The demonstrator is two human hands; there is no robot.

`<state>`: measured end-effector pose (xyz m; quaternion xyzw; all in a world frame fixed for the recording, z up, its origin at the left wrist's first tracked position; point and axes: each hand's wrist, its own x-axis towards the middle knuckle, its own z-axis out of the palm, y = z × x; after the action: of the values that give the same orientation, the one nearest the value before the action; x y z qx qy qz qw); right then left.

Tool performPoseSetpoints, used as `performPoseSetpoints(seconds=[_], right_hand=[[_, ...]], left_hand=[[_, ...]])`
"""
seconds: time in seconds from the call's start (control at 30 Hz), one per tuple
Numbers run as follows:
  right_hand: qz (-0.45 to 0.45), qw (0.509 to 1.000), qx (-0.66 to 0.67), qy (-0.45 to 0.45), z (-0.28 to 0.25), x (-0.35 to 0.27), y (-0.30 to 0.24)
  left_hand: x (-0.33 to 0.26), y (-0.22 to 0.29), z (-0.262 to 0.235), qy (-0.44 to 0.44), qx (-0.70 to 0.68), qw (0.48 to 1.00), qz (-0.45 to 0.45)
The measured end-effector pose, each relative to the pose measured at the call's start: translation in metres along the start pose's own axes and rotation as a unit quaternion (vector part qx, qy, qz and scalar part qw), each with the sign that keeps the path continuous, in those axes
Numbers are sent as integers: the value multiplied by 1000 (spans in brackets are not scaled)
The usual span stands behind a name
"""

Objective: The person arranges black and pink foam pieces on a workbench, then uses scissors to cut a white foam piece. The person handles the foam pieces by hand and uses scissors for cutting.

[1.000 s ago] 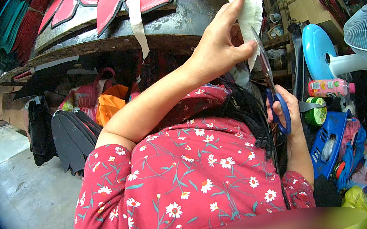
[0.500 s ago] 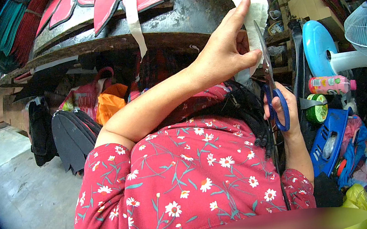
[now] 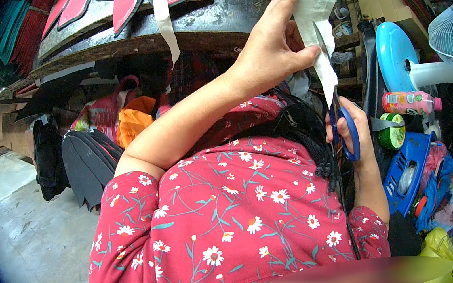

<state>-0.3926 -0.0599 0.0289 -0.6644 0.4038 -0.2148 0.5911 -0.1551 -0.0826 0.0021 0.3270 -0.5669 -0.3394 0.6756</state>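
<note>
My left hand [image 3: 266,53] reaches up across the front of me and pinches a piece of white cloth [image 3: 317,3] between thumb and fingers. A narrow tail of the cloth hangs below the thumb, ending in a point. My right hand [image 3: 360,121] grips a pair of scissors [image 3: 354,137] by the blue handles, its fingers through the loops. The metal blades point upward and lie against the cloth, just right of my left thumb. Part of the blades is hidden by the cloth.
Red petal-shaped pieces with dark edges [image 3: 131,5] and a white strip [image 3: 164,21] lie on the worktable [image 3: 222,19]. Dark cut pieces [image 3: 85,163] stand below. At right are a blue-and-white fan [image 3: 395,56], a pink bottle [image 3: 409,102], green tape [image 3: 391,132] and a blue basket [image 3: 408,175].
My left hand has shifted slightly up and left. The cloth spreads wider at its top right, and its tail hangs lower beside the blades. My right hand still holds the scissors.
</note>
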Motion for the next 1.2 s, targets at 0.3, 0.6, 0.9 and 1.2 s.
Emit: performPoseSetpoints(seconds=[0.3, 0.6, 0.9, 1.2], right_hand=[[12, 999, 41, -9, 0, -5, -3], [34, 998, 41, -11, 1, -5, -5], [9, 997, 76, -15, 7, 2, -6], [33, 998, 37, -32, -4, 0, -2]], left_hand=[[2, 8, -5, -1, -18, 1000, -21], [-3, 10, -1, -6, -34, 999, -19], [-9, 3, -1, -16, -40, 999, -23], [-4, 3, -20, 24, -32, 992, -123]])
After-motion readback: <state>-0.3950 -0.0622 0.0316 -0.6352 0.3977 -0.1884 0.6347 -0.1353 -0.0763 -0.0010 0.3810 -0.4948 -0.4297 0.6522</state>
